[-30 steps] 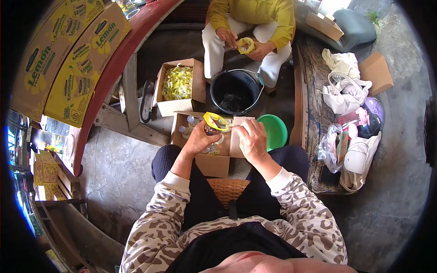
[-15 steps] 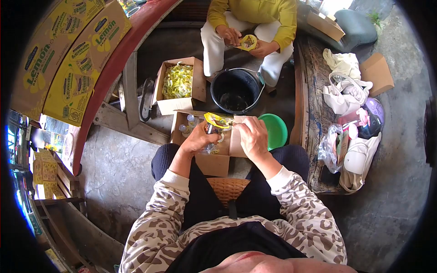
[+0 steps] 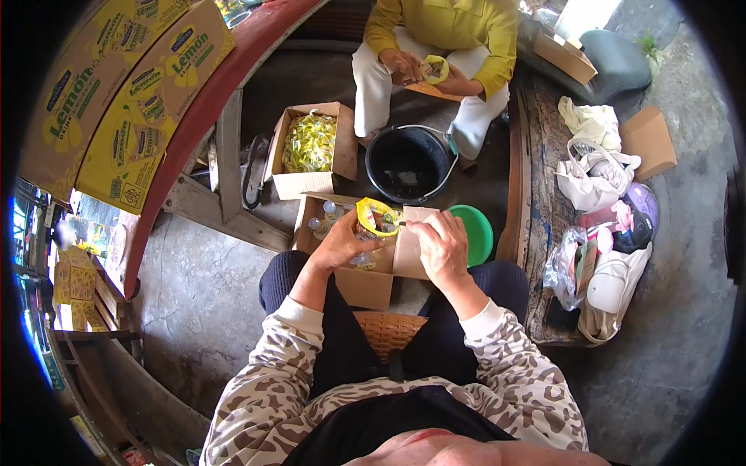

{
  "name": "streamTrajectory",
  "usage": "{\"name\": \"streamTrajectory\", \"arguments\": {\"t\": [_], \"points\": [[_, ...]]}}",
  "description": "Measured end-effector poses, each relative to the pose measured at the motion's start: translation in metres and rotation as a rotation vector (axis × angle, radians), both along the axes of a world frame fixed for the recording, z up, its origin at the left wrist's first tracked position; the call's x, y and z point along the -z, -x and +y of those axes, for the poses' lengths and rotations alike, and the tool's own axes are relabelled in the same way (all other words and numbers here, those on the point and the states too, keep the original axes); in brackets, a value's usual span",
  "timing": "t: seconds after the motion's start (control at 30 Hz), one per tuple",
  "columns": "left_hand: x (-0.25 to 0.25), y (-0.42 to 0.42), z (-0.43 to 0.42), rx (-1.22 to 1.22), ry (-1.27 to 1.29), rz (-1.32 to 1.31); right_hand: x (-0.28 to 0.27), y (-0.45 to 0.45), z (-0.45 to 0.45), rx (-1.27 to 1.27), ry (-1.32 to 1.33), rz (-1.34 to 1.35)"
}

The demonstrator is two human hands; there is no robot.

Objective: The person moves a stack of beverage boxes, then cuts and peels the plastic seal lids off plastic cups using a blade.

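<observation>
Fingers wrapped round it, my left hand (image 3: 342,244) holds a cup with a yellow rim (image 3: 378,217) above an open cardboard box (image 3: 364,288). My right hand (image 3: 441,248) is just right of the rim, its thumb and fingers pinched on a small thin item too small to name. Inside the box, left of the cup, stand clear bottles or cups (image 3: 319,226). A box flap (image 3: 413,242) lies under my right hand, and a green basin (image 3: 475,233) is close behind it.
Opposite, a person in a yellow shirt (image 3: 441,31) holds a similar yellow-rimmed piece. Between us are a black bucket (image 3: 408,165) and a box of yellow wrappers (image 3: 310,144). Bags (image 3: 610,287) lie on the right bench; lemon cartons (image 3: 155,101) stand left.
The yellow rim has tilted more upright, showing its opening. My right hand has drawn slightly away from it, to the right and down. The view has shifted a little.
</observation>
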State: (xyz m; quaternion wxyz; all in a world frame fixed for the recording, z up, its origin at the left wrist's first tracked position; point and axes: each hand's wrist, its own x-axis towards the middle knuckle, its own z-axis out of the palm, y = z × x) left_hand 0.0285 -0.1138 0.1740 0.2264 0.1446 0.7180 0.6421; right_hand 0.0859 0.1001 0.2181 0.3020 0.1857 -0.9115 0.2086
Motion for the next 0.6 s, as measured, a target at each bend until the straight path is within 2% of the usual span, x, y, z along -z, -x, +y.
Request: {"name": "streamTrajectory", "arguments": {"t": [0.13, 0.3, 0.4, 0.5, 0.6], "points": [[0.014, 0.000, -0.002, 0.007, -0.020, -0.006, 0.002, 0.000, 0.000, -0.010, -0.018, -0.006], [-0.002, -0.005, 0.008, -0.045, -0.013, 0.030, 0.002, 0.000, -0.002, -0.015, -0.028, -0.023], [-0.002, -0.002, 0.009, -0.033, 0.075, 0.004, 0.004, 0.003, -0.003, -0.014, -0.042, -0.026], [0.005, -0.003, 0.011, -0.051, 0.058, -0.085, 0.012, 0.004, -0.003, -0.018, -0.071, -0.036], [-0.004, -0.008, 0.017, 0.012, -0.085, -0.162, 0.017, 0.006, -0.002, -0.011, -0.095, -0.057]]}}
